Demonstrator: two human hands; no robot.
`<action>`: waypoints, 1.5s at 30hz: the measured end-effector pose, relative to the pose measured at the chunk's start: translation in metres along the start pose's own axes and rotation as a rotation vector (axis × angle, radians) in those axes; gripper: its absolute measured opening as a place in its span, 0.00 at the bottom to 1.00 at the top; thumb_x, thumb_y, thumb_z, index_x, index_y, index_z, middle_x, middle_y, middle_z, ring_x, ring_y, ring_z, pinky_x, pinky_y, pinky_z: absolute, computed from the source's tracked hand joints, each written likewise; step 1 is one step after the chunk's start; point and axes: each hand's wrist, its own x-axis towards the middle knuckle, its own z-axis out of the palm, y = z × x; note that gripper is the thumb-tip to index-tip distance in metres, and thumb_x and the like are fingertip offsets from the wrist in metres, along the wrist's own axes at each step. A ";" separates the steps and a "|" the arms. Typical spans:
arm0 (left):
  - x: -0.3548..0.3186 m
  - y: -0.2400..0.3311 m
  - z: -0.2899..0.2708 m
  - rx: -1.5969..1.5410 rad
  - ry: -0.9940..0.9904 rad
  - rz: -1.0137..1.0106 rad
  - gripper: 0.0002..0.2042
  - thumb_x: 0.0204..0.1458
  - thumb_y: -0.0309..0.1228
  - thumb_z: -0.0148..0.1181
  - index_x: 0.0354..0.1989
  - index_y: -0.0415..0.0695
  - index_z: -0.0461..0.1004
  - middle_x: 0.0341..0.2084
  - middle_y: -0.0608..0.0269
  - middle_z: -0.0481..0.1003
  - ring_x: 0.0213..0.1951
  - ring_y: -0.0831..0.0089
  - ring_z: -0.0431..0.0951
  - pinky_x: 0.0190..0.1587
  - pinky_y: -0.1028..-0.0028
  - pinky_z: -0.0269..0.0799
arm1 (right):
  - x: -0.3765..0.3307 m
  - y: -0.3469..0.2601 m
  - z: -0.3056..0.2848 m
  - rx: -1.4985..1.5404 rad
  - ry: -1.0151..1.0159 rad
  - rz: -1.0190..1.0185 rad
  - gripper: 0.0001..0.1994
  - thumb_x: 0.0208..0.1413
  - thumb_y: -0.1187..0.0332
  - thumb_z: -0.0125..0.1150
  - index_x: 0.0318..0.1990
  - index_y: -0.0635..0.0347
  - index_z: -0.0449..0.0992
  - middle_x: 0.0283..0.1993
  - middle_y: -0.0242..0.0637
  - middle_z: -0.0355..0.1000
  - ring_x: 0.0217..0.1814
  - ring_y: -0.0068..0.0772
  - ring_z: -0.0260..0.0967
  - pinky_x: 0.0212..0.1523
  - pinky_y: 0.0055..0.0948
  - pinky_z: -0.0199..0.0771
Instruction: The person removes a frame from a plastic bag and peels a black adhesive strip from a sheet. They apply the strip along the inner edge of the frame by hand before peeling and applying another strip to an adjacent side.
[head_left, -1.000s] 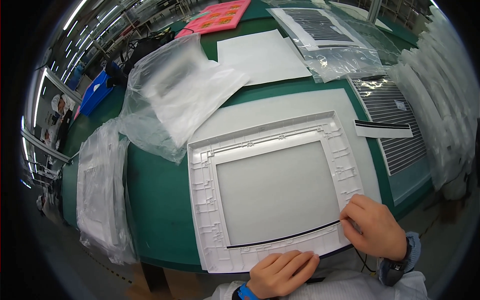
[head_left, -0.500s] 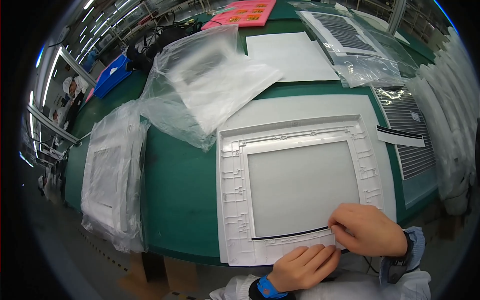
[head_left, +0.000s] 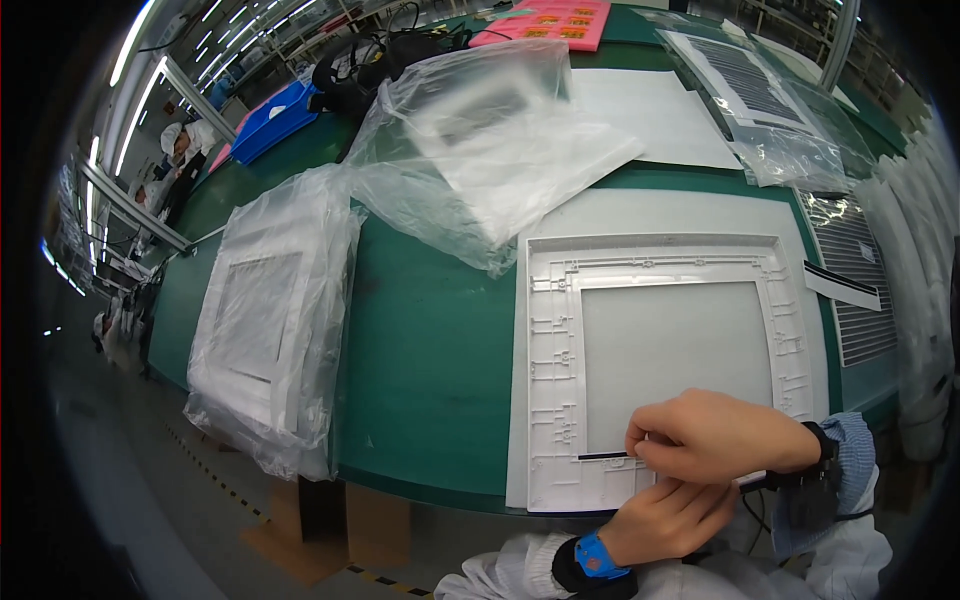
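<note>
A white plastic frame (head_left: 552,360) with ribs and clips on its upturned side lies before me, around a large rectangular opening. Along the inner lower edge of that opening runs a thin black strip (head_left: 605,457). My right hand (head_left: 725,435) is closed in a pinch at the strip, its thumb and forefinger over the lower side of the frame. Just below it, my left hand (head_left: 665,525) curls its fingers together at the frame's front edge. Its fingertips are tucked under the right hand, so what they hold is hidden.
A white foam sheet (head_left: 640,208) lies under the frame. Bagged white frames (head_left: 270,330) stand to the left, a loose plastic bag (head_left: 480,150) behind. To the right are a striped sheet (head_left: 850,240), a black-and-white strip piece (head_left: 842,286) and stacked wrapped parts (head_left: 925,290).
My right hand has slid left along the black strip, covering more of it. The left hand has moved further under the right. The whole view has shifted, placing the table contents further right.
</note>
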 end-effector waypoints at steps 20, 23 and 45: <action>-0.012 0.002 0.008 -0.006 -0.028 -0.022 0.11 0.46 0.29 0.59 0.40 0.47 0.79 0.39 0.66 0.78 0.41 0.73 0.79 0.47 0.74 0.73 | 0.028 -0.019 0.007 0.234 0.145 -0.044 0.08 0.57 0.70 0.58 0.40 0.64 0.78 0.22 0.32 0.71 0.23 0.23 0.66 0.25 0.25 0.68; -0.011 0.001 0.007 -0.020 -0.016 -0.009 0.11 0.47 0.30 0.59 0.39 0.47 0.80 0.39 0.65 0.79 0.41 0.72 0.80 0.47 0.74 0.73 | 0.033 -0.015 0.018 0.034 0.176 -0.109 0.06 0.54 0.70 0.60 0.36 0.64 0.76 0.22 0.36 0.72 0.22 0.29 0.69 0.26 0.28 0.69; 0.014 0.006 -0.009 -0.026 0.014 0.002 0.08 0.48 0.30 0.61 0.35 0.44 0.79 0.30 0.64 0.78 0.30 0.71 0.78 0.30 0.75 0.70 | -0.091 0.068 -0.011 -0.436 0.524 -0.132 0.07 0.49 0.73 0.66 0.32 0.62 0.72 0.30 0.39 0.71 0.38 0.44 0.69 0.38 0.38 0.69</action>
